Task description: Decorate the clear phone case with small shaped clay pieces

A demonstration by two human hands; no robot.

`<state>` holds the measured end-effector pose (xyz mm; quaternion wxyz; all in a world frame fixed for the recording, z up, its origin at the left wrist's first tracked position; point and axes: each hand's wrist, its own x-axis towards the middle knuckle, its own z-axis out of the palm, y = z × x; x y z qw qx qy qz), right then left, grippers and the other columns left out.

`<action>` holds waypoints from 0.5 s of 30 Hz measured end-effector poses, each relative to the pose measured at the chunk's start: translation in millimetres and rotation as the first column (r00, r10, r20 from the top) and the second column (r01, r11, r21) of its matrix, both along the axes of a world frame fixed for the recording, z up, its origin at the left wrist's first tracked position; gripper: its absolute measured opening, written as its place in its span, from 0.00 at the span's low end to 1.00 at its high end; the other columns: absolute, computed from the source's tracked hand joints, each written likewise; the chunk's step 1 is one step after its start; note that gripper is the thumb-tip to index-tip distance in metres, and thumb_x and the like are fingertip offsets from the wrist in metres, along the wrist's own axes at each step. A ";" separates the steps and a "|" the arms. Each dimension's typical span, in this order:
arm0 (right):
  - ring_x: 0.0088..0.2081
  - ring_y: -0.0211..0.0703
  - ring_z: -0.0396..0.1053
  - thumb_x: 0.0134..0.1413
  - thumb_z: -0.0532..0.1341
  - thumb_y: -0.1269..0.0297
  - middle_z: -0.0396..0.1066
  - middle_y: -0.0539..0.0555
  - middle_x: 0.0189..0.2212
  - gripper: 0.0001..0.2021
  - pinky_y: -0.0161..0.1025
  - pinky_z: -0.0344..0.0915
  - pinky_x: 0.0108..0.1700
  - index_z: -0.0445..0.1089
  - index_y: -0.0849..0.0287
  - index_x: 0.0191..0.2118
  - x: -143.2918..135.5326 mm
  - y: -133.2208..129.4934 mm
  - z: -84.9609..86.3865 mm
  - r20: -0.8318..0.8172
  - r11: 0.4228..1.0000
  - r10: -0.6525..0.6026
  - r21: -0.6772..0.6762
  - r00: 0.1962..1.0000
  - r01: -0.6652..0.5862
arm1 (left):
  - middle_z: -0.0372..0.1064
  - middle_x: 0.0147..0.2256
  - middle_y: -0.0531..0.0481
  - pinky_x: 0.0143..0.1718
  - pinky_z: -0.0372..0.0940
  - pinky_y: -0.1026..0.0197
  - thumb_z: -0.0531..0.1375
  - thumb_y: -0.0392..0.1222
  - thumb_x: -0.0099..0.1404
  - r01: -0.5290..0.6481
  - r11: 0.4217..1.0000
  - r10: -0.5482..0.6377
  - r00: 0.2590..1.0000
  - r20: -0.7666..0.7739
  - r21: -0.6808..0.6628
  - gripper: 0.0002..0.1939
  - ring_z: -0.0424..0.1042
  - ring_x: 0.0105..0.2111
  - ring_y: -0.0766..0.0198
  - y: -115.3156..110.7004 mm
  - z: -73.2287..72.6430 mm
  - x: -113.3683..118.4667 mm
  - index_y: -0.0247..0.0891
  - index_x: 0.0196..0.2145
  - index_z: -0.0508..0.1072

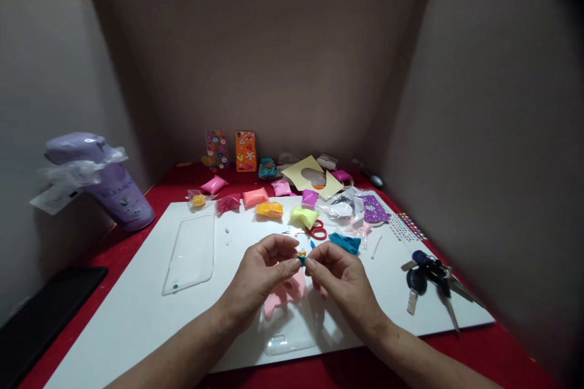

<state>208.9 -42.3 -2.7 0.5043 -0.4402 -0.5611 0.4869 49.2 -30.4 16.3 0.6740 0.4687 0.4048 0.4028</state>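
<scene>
My left hand [262, 267] and my right hand [342, 273] meet in the middle of the white board [128, 322]. Their fingertips pinch a small teal-blue and yellow piece of modelling clay [302, 259] between them. Below it, a flat pink sheet of clay [285, 298] covers the upper part of a clear phone case [292, 343], partly hidden by my hands. Just beyond my right fingers lie a torn blue packet of clay [345, 243], a tiny blue piece [312, 244] and scissors with red handles [318, 230].
A second clear phone case [189, 255] lies left. Several clay packets, such as an orange one [269, 209], line the back edge. Keys [431, 273] and a cotton swab [376, 247] are right. A wrapped purple tumbler [123, 194] stands left, behind a black slab [50, 310].
</scene>
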 end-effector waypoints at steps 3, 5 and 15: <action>0.22 0.32 0.58 0.53 0.62 0.58 0.63 0.47 0.22 0.11 0.31 0.56 0.23 0.67 0.60 0.27 -0.3 -0.6 -0.1 0.007 1.000 -0.002 0.001 1.000 0.002 | 0.69 0.28 0.50 0.21 0.64 0.67 0.67 0.42 0.52 -0.015 1.000 0.015 1.000 0.002 0.000 0.15 0.70 0.23 0.66 0.6 -0.6 0.5 0.34 0.36 0.71; 0.22 0.33 0.59 0.53 0.62 0.58 0.63 0.47 0.23 0.11 0.31 0.57 0.23 0.67 0.60 0.28 -0.6 -0.7 -0.7 -0.007 1.000 0.004 -0.003 1.000 -0.004 | 0.69 0.26 0.51 0.25 0.65 0.66 0.67 0.41 0.52 -0.031 1.000 0.031 1.000 -0.004 0.004 0.13 0.68 0.24 0.68 1.2 -1.1 0.7 0.33 0.34 0.72; 0.22 0.33 0.60 0.54 0.61 0.59 0.64 0.47 0.23 0.10 0.31 0.59 0.24 0.66 0.60 0.28 -0.1 -0.8 -0.8 -0.035 1.000 0.016 -0.004 0.999 -0.016 | 0.67 0.24 0.52 0.28 0.62 0.68 0.66 0.34 0.53 -0.010 0.998 0.018 0.993 0.116 -0.066 0.08 0.65 0.25 0.71 4.0 -0.8 -0.5 0.32 0.33 0.73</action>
